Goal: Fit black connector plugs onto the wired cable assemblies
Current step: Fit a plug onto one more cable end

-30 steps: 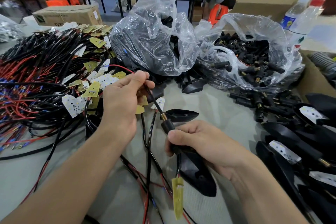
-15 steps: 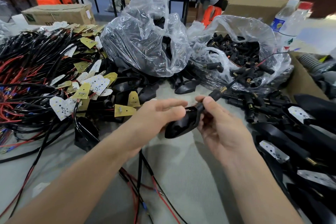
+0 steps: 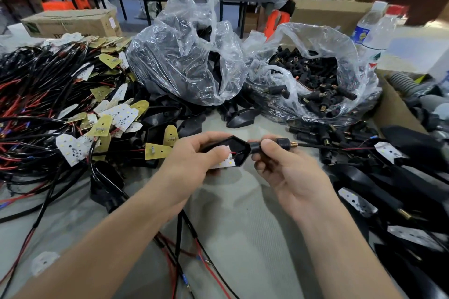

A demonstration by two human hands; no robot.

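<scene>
- The left hand grips a black housing above the counter, fingers curled behind it and thumb pressed on the white board inside.
- The right hand pinches the plug between thumb and curled fingers, right at the housing's tip; its brass end points right.
- The cable leaves the plug and runs right, roughly level, over loose plugs lying on the counter.
- 2 clear bags sit just behind the hands: the left bag holds black housings, the right bag holds plugs.
- A cable pile with yellow and white boards crowds the left side; some wires trail under the left forearm.
- Finished pieces lie stacked on the right, near the right wrist.
- A cardboard box stands at the far right, with 2 bottles behind it.
- Compared with 0.5 s ago, the housing has turned from tilted down-left to level, its open side now facing up so the board shows.
- The cable, which then rose toward the right bag, now lies flatter.
- The right thumb has moved from the housing's edge onto the plug.
</scene>
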